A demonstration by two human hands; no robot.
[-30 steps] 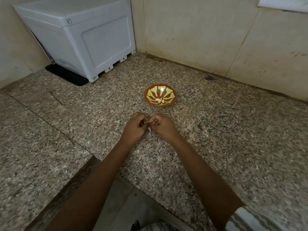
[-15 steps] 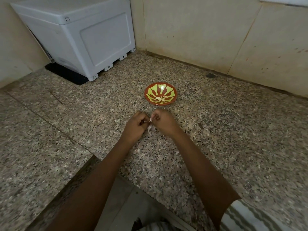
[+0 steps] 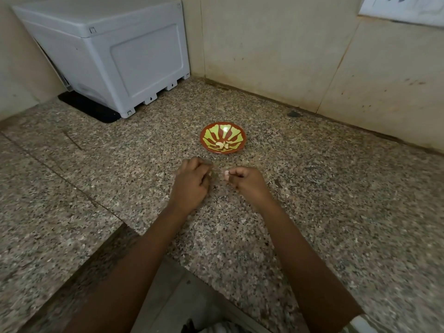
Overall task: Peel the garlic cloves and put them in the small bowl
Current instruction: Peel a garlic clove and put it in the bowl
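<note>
A small red bowl (image 3: 207,143) with a yellow-green sunburst pattern sits on the granite counter, and a few peeled garlic cloves (image 3: 221,145) lie in it. My two hands are just in front of the bowl, a short gap apart. My right hand (image 3: 248,182) pinches a pale garlic clove (image 3: 226,173) between thumb and fingertips. The fingers of my left hand (image 3: 191,182) are curled, and a small scrap of garlic peel (image 3: 210,173) shows at their tips. Both hands hover low over the counter.
The speckled granite counter (image 3: 324,200) spreads wide to the right and left. A white plastic box (image 3: 115,51) stands on a black mat (image 3: 91,109) in the back left corner. Beige tiled walls (image 3: 276,51) close off the back. The counter's front edge drops off near my body.
My hands were together working on one clove. They have pulled apart, the right one taking the clove and the left one the peel. The camera view has shifted slightly.
</note>
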